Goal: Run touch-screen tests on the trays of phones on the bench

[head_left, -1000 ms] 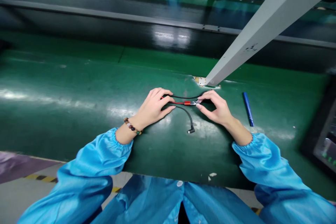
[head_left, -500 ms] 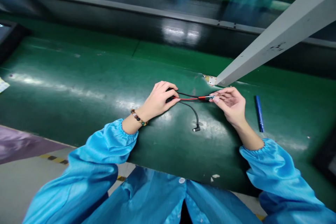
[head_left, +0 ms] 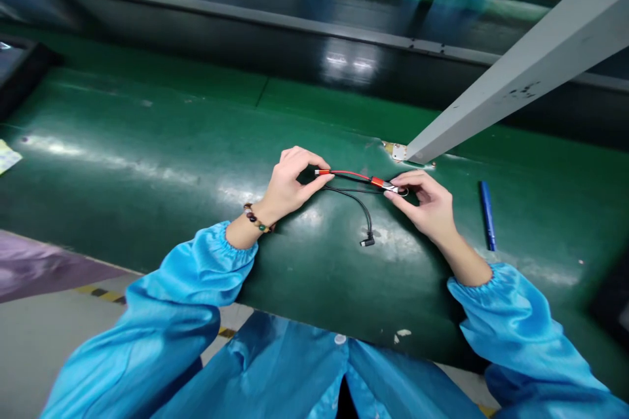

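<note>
A short red cable (head_left: 351,173) stretches between my two hands, just above the green worktop. My left hand (head_left: 293,178) pinches its red plug end, and a small metal tip pokes out toward the palm. At the other end, my right hand (head_left: 423,198) grips a red and silver connector piece (head_left: 383,184) between thumb and fingers; a thin metal ring shows by the fingertips. Underneath lies a black cable (head_left: 361,203), its angled plug (head_left: 367,241) resting on the worktop nearer to me. Part of the black cable is hidden by the hands.
To the right of my right hand lies a blue pen (head_left: 487,216). A grey post (head_left: 501,72) slants up from the worktop (head_left: 162,196) behind it. Dark-framed objects stand at the far left (head_left: 24,75) and right edges. White scraps (head_left: 403,332) lie near the front edge.
My left fingers have shifted onto the red plug, whose end now shows. The red cable is raised and slightly bowed. My right hand has moved a little left and its fingers have shifted on the connector.
</note>
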The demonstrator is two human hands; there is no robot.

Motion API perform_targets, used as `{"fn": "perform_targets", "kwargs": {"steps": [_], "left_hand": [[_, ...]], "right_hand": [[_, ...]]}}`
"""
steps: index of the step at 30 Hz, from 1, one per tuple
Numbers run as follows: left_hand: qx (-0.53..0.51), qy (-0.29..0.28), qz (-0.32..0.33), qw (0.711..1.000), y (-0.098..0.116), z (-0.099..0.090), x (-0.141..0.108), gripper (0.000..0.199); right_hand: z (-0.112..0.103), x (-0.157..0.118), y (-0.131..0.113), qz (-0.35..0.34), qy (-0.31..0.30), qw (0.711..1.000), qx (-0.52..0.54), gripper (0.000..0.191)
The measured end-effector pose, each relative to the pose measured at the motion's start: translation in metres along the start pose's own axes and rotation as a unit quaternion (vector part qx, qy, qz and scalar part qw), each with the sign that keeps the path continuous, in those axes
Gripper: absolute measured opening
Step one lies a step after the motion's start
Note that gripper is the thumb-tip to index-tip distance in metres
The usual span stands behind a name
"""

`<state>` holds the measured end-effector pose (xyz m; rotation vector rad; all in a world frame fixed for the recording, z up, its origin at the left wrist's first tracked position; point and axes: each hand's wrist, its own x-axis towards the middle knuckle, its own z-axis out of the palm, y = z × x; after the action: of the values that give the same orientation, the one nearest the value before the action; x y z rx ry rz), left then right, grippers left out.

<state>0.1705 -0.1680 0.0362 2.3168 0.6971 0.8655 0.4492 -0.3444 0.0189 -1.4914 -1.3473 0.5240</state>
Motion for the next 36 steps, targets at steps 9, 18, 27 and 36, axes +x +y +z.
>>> {"fn": "perform_targets", "kwargs": {"steps": [9, 18, 27, 36], "left_hand": [[-0.009, 0.019, 0.004, 1.0, 0.002, -0.001, 0.002, 0.017], [0.009, 0.026, -0.004, 1.0, -0.007, -0.006, 0.003, 0.013], [-0.052, -0.02, 0.03, 0.998, -0.007, -0.009, 0.001, 0.018], [0.0, -0.078, -0.041, 0.996, -0.013, -0.022, 0.009, 0.009]], "right_hand": [[0.001, 0.003, -0.003, -0.018, -0.012, 1.0, -0.015, 0.016], [0.007, 0.006, -0.005, -0.062, -0.053, 0.997, -0.018, 0.018], [0.012, 0.009, 0.004, -0.046, -0.088, 0.995, -0.018, 0.027], [0.015, 0.012, 0.002, -0.011, -0.097, 0.992, -0.075, 0.029]]}}
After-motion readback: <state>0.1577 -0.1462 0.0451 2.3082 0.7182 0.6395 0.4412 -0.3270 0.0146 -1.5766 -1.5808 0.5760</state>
